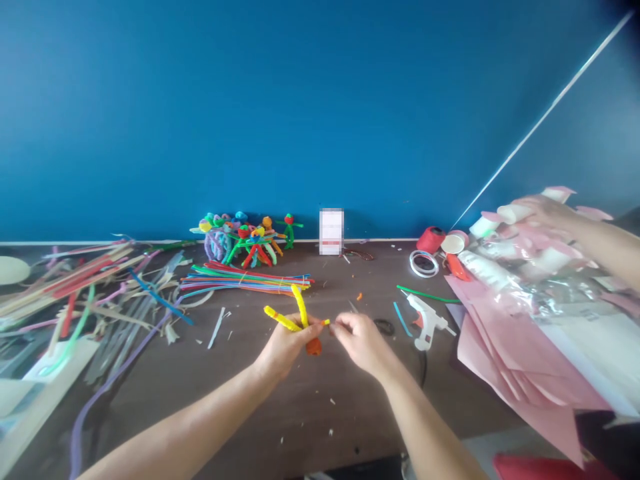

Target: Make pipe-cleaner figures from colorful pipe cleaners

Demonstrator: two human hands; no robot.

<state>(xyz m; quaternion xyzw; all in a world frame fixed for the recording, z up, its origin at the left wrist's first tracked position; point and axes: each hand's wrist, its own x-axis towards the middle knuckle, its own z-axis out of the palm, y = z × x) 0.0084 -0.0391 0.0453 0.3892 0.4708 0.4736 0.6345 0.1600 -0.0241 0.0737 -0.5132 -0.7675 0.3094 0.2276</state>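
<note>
My left hand [293, 340] is closed around a pipe cleaner figure. Two thick yellow legs [301, 308] stick up from the grip, and an orange ball-shaped end [313, 347] hangs below the fingers. A short yellow tip points right, toward my right hand [357, 337]. That hand's fingers are pinched close to the tip; what they hold, if anything, is too small to make out. Behind the hands lies a banded bundle of coloured pipe cleaners [245, 279]. Finished pipe cleaner figures [250, 243] stand in a group against the blue wall.
Loose pipe cleaners and strips [100, 287] are heaped at left. On the right are a white glue gun [427, 323], a white tape roll [423, 264], a red thread spool [431, 239] and pink sheets [520, 353]. Another person's hand [537, 210] reaches over plastic-wrapped rolls.
</note>
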